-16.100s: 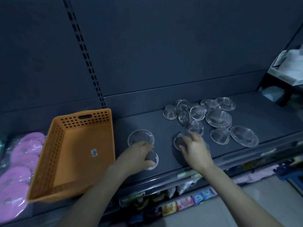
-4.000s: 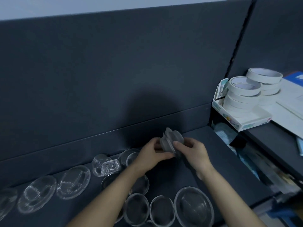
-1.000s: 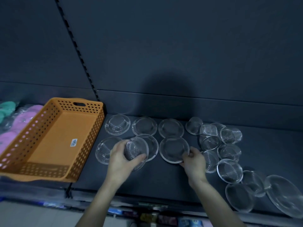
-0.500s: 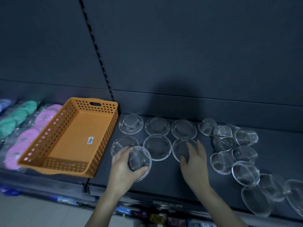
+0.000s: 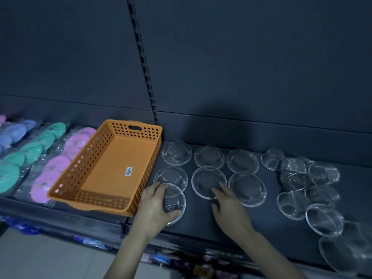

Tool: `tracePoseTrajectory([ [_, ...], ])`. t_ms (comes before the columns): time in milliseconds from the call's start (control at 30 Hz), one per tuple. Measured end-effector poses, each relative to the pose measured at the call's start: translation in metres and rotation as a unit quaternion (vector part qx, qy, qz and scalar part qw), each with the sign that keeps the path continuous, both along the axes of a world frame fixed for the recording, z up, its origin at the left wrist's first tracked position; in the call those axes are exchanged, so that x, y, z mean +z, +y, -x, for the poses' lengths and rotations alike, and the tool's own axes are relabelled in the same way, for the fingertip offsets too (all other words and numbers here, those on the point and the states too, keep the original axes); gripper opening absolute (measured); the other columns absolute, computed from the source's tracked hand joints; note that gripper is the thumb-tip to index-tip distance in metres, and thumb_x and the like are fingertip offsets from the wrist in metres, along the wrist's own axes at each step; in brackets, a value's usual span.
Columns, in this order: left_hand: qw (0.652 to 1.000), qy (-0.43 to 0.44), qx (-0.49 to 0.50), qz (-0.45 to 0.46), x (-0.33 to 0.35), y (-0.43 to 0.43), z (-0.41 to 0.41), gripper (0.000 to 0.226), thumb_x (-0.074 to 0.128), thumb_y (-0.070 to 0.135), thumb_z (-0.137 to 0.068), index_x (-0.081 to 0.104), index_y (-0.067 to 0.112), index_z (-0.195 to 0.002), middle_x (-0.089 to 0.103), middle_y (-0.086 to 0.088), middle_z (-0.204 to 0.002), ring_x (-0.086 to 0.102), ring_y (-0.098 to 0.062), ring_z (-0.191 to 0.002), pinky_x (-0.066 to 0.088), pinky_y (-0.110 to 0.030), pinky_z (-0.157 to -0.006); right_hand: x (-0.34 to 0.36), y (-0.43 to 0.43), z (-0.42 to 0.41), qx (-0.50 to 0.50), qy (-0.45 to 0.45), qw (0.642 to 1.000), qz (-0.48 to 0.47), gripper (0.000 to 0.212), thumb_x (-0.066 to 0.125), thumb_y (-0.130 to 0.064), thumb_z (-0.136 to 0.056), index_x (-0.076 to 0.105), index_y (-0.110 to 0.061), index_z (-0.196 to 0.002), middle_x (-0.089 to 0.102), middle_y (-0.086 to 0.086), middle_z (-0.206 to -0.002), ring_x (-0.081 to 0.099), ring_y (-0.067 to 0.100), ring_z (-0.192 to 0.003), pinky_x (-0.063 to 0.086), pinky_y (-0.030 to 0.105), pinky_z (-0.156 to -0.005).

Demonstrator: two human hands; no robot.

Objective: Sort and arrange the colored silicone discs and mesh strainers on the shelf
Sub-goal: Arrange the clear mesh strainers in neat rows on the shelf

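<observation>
Several round mesh strainers lie in two rows on the dark shelf (image 5: 201, 222). My left hand (image 5: 156, 206) grips a mesh strainer (image 5: 174, 203) at the front left, just below another strainer (image 5: 170, 177). My right hand (image 5: 229, 206) is spread flat, fingertips touching the front rim of the middle front-row strainer (image 5: 208, 181). A loose heap of strainers (image 5: 302, 180) sits to the right. Bagged silicone discs, pink (image 5: 56, 168), green (image 5: 28, 152) and blue (image 5: 14, 131), lie in rows at far left.
An orange perforated basket (image 5: 112, 168), holding nothing but a sticker, stands between the discs and the strainers, its front corner overhanging the shelf edge. The dark back panel rises behind. Packaged goods show on a lower shelf under the front edge.
My left hand has carried its strainer down and left toward the front edge. My right hand has slid back off the right front-row strainer to the middle one's rim.
</observation>
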State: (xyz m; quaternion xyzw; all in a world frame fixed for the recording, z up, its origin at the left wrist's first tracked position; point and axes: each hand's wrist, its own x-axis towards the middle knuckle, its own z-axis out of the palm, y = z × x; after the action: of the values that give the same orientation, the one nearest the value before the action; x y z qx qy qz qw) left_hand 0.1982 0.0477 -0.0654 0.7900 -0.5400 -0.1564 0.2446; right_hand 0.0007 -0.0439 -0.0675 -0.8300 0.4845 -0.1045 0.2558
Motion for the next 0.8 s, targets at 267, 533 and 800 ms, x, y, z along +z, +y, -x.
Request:
tracePoseTrajectory([
  [267,1.0,0.009,0.008,0.025,-0.004,-0.006,-0.003,0.082,0.078,0.042,-0.071,0.041,0.017,-0.139,0.03,-0.001,-0.148,0.021,-0.016,-0.137,0.016,-0.023,-0.111,-0.003,-0.001,0.0,0.002,0.014,1.0,0.005,0.047,0.051,-0.016,-0.092,0.043,-0.016,-0.139,0.024,0.007,-0.154,0.032,0.018,-0.138,0.033,0.025,-0.107],
  [533,1.0,0.0,0.012,-0.024,-0.02,0.008,0.002,0.079,0.075,0.048,-0.069,0.044,0.02,-0.136,0.032,-0.003,-0.147,0.024,-0.021,-0.137,0.026,-0.036,-0.113,-0.007,-0.001,0.001,0.002,0.014,1.0,0.007,0.047,0.052,-0.014,-0.092,0.044,-0.014,-0.138,0.028,0.006,-0.152,0.035,0.019,-0.137,0.033,0.024,-0.106],
  [800,0.998,0.045,0.042,-0.016,-0.015,-0.007,0.001,0.099,0.071,0.052,-0.074,0.015,0.018,-0.149,0.014,-0.001,-0.155,0.013,-0.019,-0.143,0.021,-0.036,-0.117,-0.006,-0.003,-0.001,0.007,0.011,1.0,0.009,0.046,0.054,-0.01,-0.089,0.048,-0.01,-0.135,0.031,0.011,-0.15,0.037,0.023,-0.135,0.033,0.026,-0.107],
])
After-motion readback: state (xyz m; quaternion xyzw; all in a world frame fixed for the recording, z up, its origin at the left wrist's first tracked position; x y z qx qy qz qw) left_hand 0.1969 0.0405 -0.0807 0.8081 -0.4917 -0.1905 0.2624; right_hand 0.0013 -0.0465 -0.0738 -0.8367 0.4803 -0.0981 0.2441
